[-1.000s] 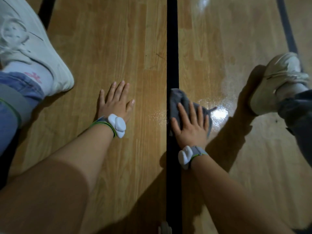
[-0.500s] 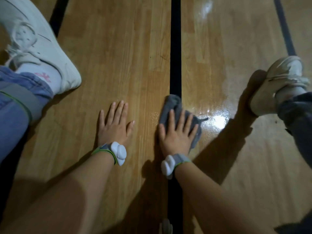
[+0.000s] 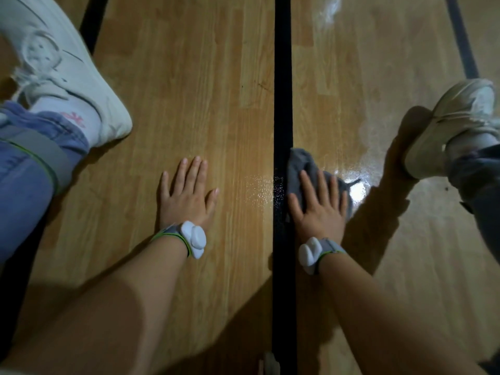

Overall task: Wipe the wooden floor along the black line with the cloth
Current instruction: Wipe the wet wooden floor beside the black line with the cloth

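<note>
My left hand [image 3: 188, 194] lies flat with fingers spread, bracing on the wooden floor [image 3: 189, 90]. Right of the black line [image 3: 283, 104], my right hand [image 3: 319, 205] presses the grey cloth [image 3: 303, 165] down, fingers straight. I'm mid-wipe; next calls for sliding along the line, perhaps over that wet sheen.

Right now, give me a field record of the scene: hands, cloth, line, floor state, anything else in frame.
left hand: flat on the floor left of the line, fingers straight, holds nothing
right hand: fingers straight, pressing on the cloth
cloth: grey, crumpled, just right of the line
black line: runs top to bottom between the hands
wooden floor: wet sheen on both sides of the line near the cloth
shoes: white shoe upper left, second shoe at right
</note>
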A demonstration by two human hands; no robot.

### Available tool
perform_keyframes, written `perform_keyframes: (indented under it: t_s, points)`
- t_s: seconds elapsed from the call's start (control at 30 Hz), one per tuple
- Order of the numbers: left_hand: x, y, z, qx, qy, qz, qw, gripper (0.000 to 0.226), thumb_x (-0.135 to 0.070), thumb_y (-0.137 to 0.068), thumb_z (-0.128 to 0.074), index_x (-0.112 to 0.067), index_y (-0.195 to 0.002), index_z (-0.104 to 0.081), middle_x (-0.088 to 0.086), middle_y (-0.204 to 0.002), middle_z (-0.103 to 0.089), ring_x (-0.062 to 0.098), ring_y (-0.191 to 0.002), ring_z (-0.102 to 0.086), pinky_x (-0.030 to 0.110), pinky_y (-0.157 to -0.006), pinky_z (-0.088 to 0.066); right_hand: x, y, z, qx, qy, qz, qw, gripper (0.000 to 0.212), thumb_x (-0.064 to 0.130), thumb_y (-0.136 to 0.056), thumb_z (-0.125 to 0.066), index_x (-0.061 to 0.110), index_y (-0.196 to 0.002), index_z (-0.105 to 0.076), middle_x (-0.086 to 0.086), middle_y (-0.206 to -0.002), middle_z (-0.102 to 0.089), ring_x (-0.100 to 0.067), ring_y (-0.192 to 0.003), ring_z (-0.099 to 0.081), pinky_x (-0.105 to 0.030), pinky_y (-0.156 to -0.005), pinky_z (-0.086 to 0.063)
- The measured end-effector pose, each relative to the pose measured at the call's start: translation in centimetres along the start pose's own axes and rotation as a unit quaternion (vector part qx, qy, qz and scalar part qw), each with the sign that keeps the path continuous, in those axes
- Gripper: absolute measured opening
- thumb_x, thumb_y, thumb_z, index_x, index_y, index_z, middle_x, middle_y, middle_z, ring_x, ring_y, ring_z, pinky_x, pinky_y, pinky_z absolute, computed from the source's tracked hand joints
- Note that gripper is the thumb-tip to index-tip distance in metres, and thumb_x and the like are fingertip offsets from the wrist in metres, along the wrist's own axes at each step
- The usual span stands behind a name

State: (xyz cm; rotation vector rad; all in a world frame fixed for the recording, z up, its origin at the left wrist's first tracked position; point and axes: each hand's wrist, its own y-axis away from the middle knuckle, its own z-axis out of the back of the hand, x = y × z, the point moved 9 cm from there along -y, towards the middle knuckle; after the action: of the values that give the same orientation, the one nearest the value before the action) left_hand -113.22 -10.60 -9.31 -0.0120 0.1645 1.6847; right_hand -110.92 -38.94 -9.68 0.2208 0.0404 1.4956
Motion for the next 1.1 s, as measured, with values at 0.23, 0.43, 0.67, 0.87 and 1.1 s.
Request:
perform_keyframes:
  t_s: [0.23, 0.43, 0.67, 0.87, 1.1]
  points:
    - [-0.1, 0.1, -0.2, -0.005, -0.008, 0.005, 1.0, 0.066, -0.05, -0.098, -0.012, -0.018, -0.156, -0.015, -0.004, -0.162, -0.017, 0.018, -0.15, -0.012, 0.052, -0.118, -0.013, -3.0, 0.0, 0.4, 0.008, -0.034, -0.096, 0.995, 0.065, 0.063, -0.092, -0.012, 0.045, -0.154, -0.004, 0.008, -0.165, 0.005, -0.019, -0.151, 0.008, -0.048, -0.12, 0.008]
    - [0.0, 0.2, -0.3, 0.006, -0.019, 0.004, 1.0, 0.067, -0.052, -0.098, -0.009, -0.019, -0.156, -0.01, -0.005, -0.163, -0.011, 0.018, -0.15, -0.006, 0.053, -0.118, -0.011, 3.1, 3.4, -0.8, 0.023, -0.001, -0.05, 0.998, 0.064, 0.059, -0.098, -0.013, 0.034, -0.155, 0.004, -0.004, -0.165, 0.009, -0.029, -0.15, 0.013, -0.056, -0.118, 0.006]
    - [0.4, -0.5, -0.1, 0.048, -0.012, 0.013, 0.999, 0.069, -0.055, -0.097, -0.005, -0.021, -0.156, 0.002, -0.01, -0.163, 0.005, 0.014, -0.15, 0.007, 0.049, -0.118, 0.0, 10.3, 7.7, -2.3, 0.009, -0.011, 0.101, 0.995, 0.065, 0.061, -0.098, -0.019, 0.03, -0.156, -0.018, -0.005, -0.164, -0.009, -0.031, -0.151, 0.0, -0.057, -0.118, 0.003]
    - [0.4, -0.6, -0.6, 0.086, 0.003, 0.018, 0.996, 0.067, -0.053, -0.1, -0.015, -0.024, -0.155, 0.009, -0.011, -0.162, 0.014, 0.012, -0.148, 0.015, 0.047, -0.119, 0.005, 9.9, 7.4, -2.5, 0.058, -0.01, 0.1, 0.993, 0.067, 0.065, -0.097, -0.013, 0.038, -0.156, 0.004, 0.003, -0.164, 0.015, -0.025, -0.148, 0.024, -0.054, -0.117, 0.015]
    - [0.4, -0.9, -0.5, 0.113, -0.004, 0.021, 0.993, 0.066, -0.052, -0.101, -0.012, -0.024, -0.153, 0.016, -0.01, -0.16, 0.021, 0.013, -0.147, 0.02, 0.048, -0.119, 0.007, 10.2, 7.0, -2.4, 0.075, -0.013, 0.1, 0.992, 0.067, 0.065, -0.098, -0.014, 0.039, -0.155, 0.007, 0.004, -0.163, 0.018, -0.024, -0.147, 0.026, -0.054, -0.117, 0.015]
